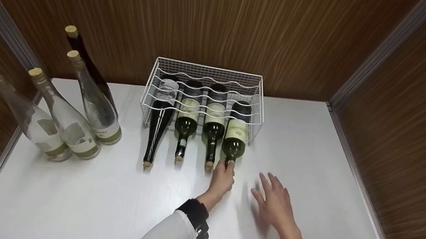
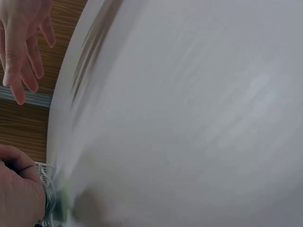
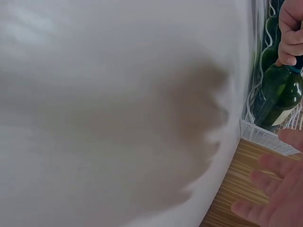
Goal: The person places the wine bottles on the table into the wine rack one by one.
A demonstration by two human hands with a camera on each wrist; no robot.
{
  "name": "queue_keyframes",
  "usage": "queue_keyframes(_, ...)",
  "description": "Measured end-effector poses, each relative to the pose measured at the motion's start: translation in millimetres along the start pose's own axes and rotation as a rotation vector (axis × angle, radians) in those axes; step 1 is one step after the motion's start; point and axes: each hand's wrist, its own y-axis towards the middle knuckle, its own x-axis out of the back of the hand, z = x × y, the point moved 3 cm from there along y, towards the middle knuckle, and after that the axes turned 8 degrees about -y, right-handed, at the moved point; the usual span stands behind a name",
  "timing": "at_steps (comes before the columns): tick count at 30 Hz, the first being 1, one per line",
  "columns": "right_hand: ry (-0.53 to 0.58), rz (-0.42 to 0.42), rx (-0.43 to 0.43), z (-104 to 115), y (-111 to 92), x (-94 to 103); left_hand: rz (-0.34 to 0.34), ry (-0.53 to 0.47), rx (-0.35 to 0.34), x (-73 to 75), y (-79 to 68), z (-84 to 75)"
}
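Note:
A green wine bottle (image 1: 236,134) with a cream label lies in the rightmost place of a white wire rack (image 1: 260,101), its neck toward me. My left hand (image 1: 222,181) grips that neck, covering the bottle's end. To its right, my right hand (image 1: 276,202) hovers over the white table with spread fingers, touching nothing. In the right wrist view the gripped bottle (image 3: 281,90) shows beside the rack's wire wall, and the left hand (image 3: 291,35) curls round its neck. The left wrist view shows the right hand (image 2: 23,42) apart from the left hand (image 2: 19,194).
Left of the gripped bottle, two green corked bottles (image 1: 213,128) and a darker, slimmer one (image 1: 161,117) lie in the rack. Several tall corked bottles (image 1: 77,136) stand at the table's left. Wood-grain panels (image 1: 220,18) wall the back and both sides of the white table (image 1: 95,212).

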Motion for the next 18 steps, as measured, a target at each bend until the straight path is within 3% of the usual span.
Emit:
queue_keyframes(6,0.090,-0.016,0.029,7,-2,-3.0,0.037,0.005,0.060,-1.5,-1.9,6.7)
queue_keyframes(14,0.107,-0.020,0.033,8,-5,-5.9,0.131,-0.002,0.176,-0.9,-4.2,12.6)
queue_keyframes(18,0.110,-0.017,0.032,8,-6,-6.7,0.187,0.122,0.161,1.9,-7.5,8.7)
